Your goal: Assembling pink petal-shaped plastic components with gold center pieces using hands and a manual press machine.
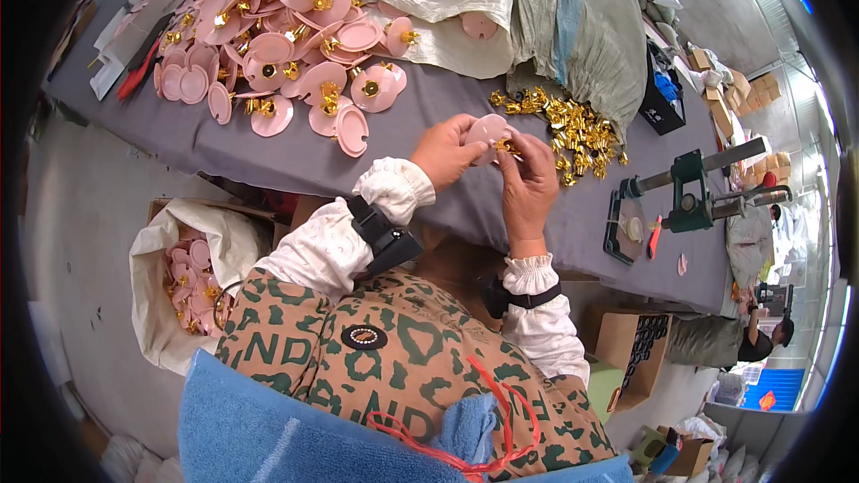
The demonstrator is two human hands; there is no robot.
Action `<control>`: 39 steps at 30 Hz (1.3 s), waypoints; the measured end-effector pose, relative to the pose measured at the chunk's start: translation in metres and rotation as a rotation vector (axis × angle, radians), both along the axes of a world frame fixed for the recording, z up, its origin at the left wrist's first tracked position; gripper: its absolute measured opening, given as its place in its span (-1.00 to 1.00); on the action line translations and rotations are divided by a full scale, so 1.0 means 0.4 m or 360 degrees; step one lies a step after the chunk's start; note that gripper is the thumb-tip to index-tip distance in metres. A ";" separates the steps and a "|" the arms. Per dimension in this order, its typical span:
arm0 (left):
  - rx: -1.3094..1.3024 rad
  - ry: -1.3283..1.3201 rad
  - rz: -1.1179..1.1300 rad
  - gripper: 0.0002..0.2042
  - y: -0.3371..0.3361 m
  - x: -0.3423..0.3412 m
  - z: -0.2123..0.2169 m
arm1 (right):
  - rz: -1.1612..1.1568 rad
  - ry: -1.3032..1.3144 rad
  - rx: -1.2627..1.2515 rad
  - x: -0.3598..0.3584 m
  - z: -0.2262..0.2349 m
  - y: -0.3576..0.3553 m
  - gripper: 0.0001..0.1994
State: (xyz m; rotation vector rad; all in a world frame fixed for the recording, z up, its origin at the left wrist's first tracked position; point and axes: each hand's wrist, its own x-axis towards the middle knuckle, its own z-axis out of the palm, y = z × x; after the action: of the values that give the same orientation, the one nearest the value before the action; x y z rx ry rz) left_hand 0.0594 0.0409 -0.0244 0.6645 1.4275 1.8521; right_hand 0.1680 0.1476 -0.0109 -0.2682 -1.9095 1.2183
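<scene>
My left hand (pixel 445 154) pinches a round pink plastic disc (pixel 489 129) by its edge, above the front part of the table. From the other side, my right hand (pixel 530 181) has thumb and fingers closed on a small shiny gold metal fitting (pixel 506 145) against the disc. Whether the two are joined cannot be made out. Just beyond my right hand lies a heap of loose gold fittings (pixel 573 130). To the left, a large pile of pink discs with gold fittings on them (pixel 319 89) covers the table.
A green hand press (pixel 687 192) stands on the grey-covered table (pixel 429 85), a red-handled tool (pixel 655 237) beside it. Bulging sacks (pixel 577 9) rest at the back. Below left, an open white sack (pixel 152 259) holds more pink pieces. Another person (pixel 759 340) is far right.
</scene>
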 end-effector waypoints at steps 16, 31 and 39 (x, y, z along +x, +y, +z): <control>-0.0217 0.0846 0.0400 -0.74 -0.010 0.071 0.028 | 0.0166 0.0060 -0.0454 0.021 -0.064 0.028 -0.74; -0.0234 0.0881 0.0458 -0.77 -0.012 0.079 0.028 | 0.0053 0.0079 -0.0683 0.029 -0.057 -0.007 -0.79; -0.0168 0.1315 0.0435 -0.73 -0.012 0.101 0.014 | -0.0117 -0.0023 -0.0141 0.038 -0.062 -0.001 -0.78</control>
State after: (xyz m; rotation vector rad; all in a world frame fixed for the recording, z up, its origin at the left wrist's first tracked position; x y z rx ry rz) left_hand 0.0996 0.0363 -0.0190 1.3307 2.2053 1.7512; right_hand 0.1832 0.1472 -0.0355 -0.3918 -1.8442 1.2560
